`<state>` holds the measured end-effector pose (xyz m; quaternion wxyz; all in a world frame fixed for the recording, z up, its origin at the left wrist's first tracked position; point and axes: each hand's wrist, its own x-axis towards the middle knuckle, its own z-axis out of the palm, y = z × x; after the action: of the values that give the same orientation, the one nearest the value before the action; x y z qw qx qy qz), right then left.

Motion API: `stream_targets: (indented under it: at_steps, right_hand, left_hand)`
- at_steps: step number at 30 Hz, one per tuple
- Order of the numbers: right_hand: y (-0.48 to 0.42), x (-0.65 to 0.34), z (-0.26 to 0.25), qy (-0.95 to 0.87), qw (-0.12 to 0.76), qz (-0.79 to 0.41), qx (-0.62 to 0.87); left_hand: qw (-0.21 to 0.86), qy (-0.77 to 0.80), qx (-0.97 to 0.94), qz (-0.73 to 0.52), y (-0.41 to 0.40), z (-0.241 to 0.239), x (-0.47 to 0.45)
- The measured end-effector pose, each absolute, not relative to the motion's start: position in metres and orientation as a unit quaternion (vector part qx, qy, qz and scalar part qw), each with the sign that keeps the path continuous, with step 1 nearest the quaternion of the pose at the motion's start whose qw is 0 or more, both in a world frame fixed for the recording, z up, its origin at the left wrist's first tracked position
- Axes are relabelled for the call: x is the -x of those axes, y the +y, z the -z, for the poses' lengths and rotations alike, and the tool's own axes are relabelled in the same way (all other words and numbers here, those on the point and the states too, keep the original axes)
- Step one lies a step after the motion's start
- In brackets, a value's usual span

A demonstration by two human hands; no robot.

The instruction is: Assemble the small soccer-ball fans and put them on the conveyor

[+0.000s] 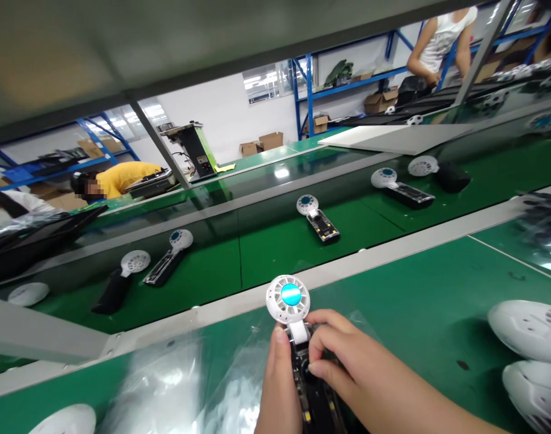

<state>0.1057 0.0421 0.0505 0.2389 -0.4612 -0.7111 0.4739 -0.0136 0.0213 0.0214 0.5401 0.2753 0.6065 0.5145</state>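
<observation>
A small hand fan (288,299) with a white round grille, a blue centre and an open black handle showing its circuit board is held over the green bench. My left hand (279,386) grips the handle from the left, thumb against the white neck. My right hand (361,374) is closed on the handle from the right, fingertips pinching at the board just below the neck. Clear plastic bags (167,380) lie under and left of my hands.
A green conveyor belt (266,247) behind the bench carries several half-built fans (318,217) and black handles (115,289). White fan shells (528,328) lie at the right and lower left. Two other people work at the far side, one in yellow (122,178).
</observation>
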Motion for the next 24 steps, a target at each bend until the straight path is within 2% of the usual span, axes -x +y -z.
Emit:
stream_targets:
  at_steps: [8,16,21,24]
  right_hand:
    - [0.04,-0.1,-0.051,-0.7,0.251,-0.442,0.501]
    - [0.043,-0.101,-0.033,-0.587,0.325,-0.54,0.507]
    - [0.047,-0.118,-0.041,-0.566,0.321,-0.631,0.424]
    - [0.041,-0.139,-0.047,-0.647,0.259,-0.579,0.423]
  left_hand:
    - [0.546,0.589,-0.292,-0.52,0.021,-0.027,0.012]
    - [0.565,0.562,-0.288,-0.531,0.022,-0.024,0.013]
    - [0.639,0.484,-0.22,-0.557,0.022,-0.022,0.013]
    - [0.625,0.502,-0.246,-0.545,0.025,-0.027,0.02]
